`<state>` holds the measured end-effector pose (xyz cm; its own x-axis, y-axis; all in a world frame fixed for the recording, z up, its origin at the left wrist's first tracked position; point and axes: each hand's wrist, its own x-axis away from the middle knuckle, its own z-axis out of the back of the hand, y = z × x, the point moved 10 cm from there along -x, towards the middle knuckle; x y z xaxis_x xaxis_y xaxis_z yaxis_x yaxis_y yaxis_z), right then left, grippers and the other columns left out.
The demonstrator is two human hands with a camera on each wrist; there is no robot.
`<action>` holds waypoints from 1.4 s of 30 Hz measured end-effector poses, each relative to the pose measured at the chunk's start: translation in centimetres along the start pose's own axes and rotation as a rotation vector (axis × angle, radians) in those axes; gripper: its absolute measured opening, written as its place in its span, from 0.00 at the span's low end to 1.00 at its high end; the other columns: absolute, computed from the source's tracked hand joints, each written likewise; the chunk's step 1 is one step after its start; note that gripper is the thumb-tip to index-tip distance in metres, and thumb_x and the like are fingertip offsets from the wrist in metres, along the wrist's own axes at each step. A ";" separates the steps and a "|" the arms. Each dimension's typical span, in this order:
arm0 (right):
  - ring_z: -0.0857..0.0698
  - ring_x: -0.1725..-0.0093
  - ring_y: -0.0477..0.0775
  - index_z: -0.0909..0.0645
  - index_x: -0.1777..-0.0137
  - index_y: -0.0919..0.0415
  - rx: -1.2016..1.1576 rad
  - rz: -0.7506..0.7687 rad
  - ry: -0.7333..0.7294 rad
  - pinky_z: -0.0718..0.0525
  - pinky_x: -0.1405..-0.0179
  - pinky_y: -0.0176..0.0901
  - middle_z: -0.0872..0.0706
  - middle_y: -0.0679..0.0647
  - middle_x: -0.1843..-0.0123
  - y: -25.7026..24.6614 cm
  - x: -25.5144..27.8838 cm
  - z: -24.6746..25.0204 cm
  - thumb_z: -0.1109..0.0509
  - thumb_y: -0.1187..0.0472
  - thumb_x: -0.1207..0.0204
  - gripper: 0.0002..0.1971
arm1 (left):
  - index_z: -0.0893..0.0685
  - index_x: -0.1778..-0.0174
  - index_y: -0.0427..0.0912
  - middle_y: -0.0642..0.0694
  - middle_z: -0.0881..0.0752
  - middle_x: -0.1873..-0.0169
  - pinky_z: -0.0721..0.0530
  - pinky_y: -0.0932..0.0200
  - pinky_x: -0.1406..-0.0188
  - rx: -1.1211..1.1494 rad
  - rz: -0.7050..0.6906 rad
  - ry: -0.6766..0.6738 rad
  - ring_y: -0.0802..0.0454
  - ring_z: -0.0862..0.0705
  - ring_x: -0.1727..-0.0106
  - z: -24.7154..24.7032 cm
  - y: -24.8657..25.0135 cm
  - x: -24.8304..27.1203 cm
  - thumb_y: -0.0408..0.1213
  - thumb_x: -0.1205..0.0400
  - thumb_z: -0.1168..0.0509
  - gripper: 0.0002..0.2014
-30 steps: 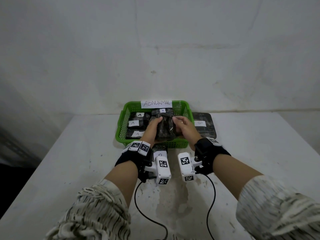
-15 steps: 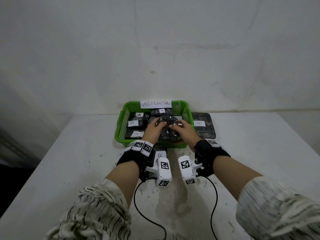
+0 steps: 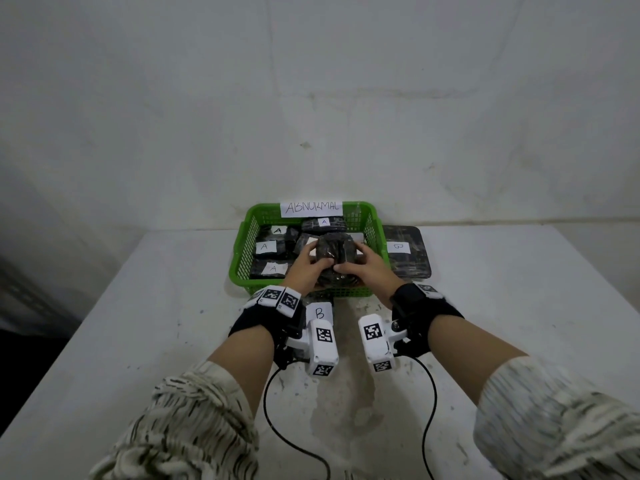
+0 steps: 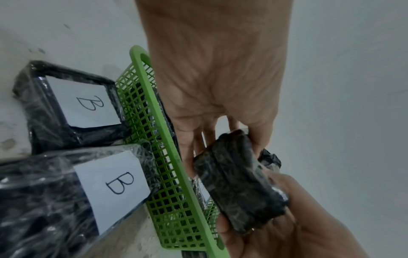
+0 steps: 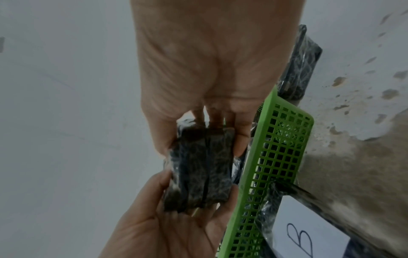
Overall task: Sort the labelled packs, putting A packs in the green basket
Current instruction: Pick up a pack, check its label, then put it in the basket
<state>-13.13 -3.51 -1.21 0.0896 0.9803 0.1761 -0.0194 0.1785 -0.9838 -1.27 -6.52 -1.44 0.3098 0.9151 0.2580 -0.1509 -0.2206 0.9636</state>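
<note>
A dark film-wrapped pack [image 3: 336, 254] is held between both hands above the front half of the green basket [image 3: 239, 252]. My left hand [image 3: 310, 263] grips its left end and my right hand [image 3: 358, 261] its right end, thumbs on the near face. No label shows on the held pack [image 4: 238, 185] in the left wrist view, nor on the pack [image 5: 198, 167] in the right wrist view. Several packs marked A [image 3: 265, 247] lie in the basket.
A sign reading ABNORMAL [image 3: 311, 207] is fixed to the basket's far rim. One pack marked B [image 3: 405, 251] lies on the table right of the basket, and another B pack [image 3: 319, 311] lies against its front wall under my left wrist. The wall stands close behind.
The pack has been raised from lying among the others and turned up between both hands. Both hands have drawn back slightly toward the basket's near rim.
</note>
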 end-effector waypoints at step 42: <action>0.17 0.41 0.56 0.19 0.42 0.49 -0.115 -0.050 -0.059 0.23 0.34 0.54 0.14 0.54 0.42 -1.0 0.3 -1.0 0.33 0.50 0.20 0.10 | 0.24 0.35 0.50 0.46 0.16 0.53 0.16 0.52 0.58 0.060 0.148 -0.124 0.48 0.16 0.60 -0.8 -1.3 0.9 0.60 0.18 0.46 0.23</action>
<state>-12.12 -3.50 -0.22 0.0288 0.9744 0.2231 0.0978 0.2194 -0.9707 -1.57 -5.11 -2.50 0.4022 0.8234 0.4004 -0.1482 -0.3730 0.9159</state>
